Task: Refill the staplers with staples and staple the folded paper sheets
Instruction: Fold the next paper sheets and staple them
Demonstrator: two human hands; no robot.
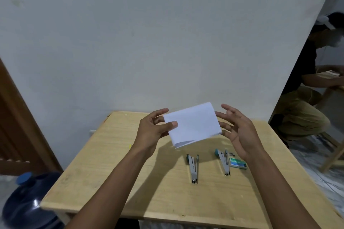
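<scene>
Head view: left hand (pixel 150 130) pinches folded paper (pixel 191 124); right hand (pixel 240 132) spread loose beside it; staple box (pixel 238 163) contents hidden

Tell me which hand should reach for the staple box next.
Right. The right hand is open, fingers spread, nearest the staple box; the left hand pinches the folded paper.

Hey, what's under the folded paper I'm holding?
Only bare table and shadow; the left stapler and right stapler lie nearer. The folded paper, pinched by the left hand, hides the tabletop behind it.
</scene>
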